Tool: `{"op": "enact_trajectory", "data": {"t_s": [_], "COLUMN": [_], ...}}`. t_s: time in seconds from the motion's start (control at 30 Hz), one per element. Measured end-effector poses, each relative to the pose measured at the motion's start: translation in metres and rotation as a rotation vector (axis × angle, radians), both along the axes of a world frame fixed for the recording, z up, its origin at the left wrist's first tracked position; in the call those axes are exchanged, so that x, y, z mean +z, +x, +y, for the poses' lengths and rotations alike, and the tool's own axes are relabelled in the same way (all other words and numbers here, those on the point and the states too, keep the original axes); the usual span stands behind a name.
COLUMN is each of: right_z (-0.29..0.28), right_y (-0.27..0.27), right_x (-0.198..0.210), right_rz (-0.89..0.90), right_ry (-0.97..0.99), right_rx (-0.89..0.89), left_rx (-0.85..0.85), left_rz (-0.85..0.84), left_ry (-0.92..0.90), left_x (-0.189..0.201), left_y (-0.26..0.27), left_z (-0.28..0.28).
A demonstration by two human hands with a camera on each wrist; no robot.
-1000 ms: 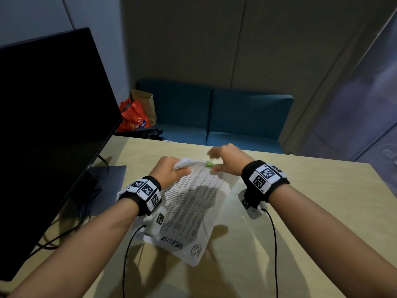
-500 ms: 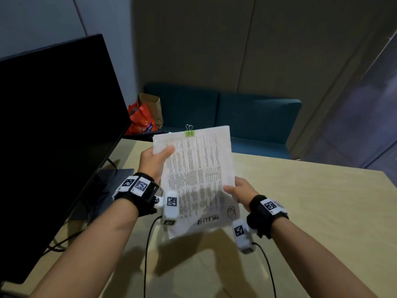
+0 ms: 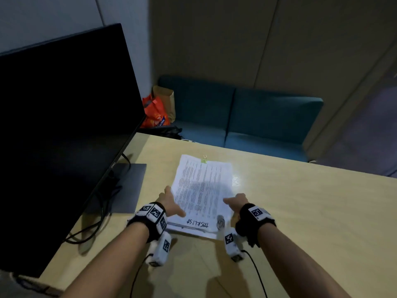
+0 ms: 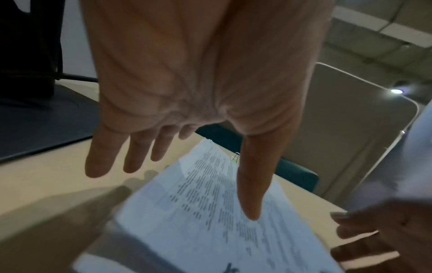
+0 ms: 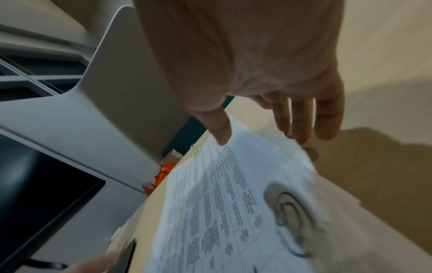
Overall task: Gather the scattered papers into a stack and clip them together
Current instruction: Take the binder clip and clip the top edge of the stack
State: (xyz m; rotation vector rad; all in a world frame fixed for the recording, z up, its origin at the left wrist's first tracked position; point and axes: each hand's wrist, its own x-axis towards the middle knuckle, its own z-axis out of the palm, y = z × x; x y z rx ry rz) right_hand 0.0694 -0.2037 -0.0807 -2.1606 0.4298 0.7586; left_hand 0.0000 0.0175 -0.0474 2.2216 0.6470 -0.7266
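Observation:
The stack of printed papers (image 3: pixel 204 188) lies flat on the wooden table (image 3: pixel 300 211), with a green binder clip (image 3: pixel 204 159) on its far edge. My left hand (image 3: pixel 171 203) is at the stack's near left side, fingers straight, thumb over the sheet. My right hand (image 3: pixel 234 203) is at the near right side, also with straight fingers. The left wrist view shows my left hand (image 4: pixel 177 184) spread above the stack (image 4: pixel 210 212) and clip (image 4: pixel 235 158). In the right wrist view my right hand (image 5: pixel 261 134) spans the stack's (image 5: pixel 233 194) edge near the clip (image 5: pixel 196 150). Neither hand grips anything.
A large dark monitor (image 3: pixel 64 125) stands at the left on a flat base (image 3: pixel 122 186), with cables (image 3: pixel 90 233) trailing toward the near edge. Beyond the table's far edge are a blue sofa (image 3: pixel 236 117) and an orange bag (image 3: pixel 154 115).
Half a second ago both hands held the clipped stack up in the air. It now lies flat on the table, and both hands have let go and opened beside its near end.

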Motion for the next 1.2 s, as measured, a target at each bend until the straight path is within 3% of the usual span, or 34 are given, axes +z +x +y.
{"op": "enact_trajectory", "data": {"t_s": [0.1, 0.2, 0.3, 0.53, 0.77, 1.03, 1.2], "right_z": [-0.006, 0.001, 0.015, 0.05, 0.076, 0.083, 0.064], "right_y": [0.004, 0.003, 0.004, 0.017, 0.041, 0.053, 0.055], "right_x": [-0.009, -0.006, 0.0, 0.0, 0.001, 0.001, 0.028], "right_rz": [0.018, 0.024, -0.011, -0.058, -0.083, -0.082, -0.073], "right_ry": [-0.069, 0.012, -0.003, -0.072, -0.133, -0.161, -0.228], "right_rx": [0.041, 0.098, 0.224, 0.479, 0.534, 0.537, 0.503], "left_rx": [-0.049, -0.102, -0.019, 0.073, 0.092, 0.096, 0.07], "left_rz": [0.057, 0.066, 0.024, -0.036, -0.12, -0.088, -0.067], "left_ry": [0.007, -0.057, -0.087, -0.041, -0.092, -0.126, -0.065], "left_x": [-0.011, -0.022, -0.046, -0.028, -0.031, -0.045, -0.037], "left_y": [-0.004, -0.003, 0.007, 0.019, 0.04, 0.052, 0.06], "left_z": [0.011, 0.022, 0.038, 0.061, 0.084, 0.103, 0.104]}}
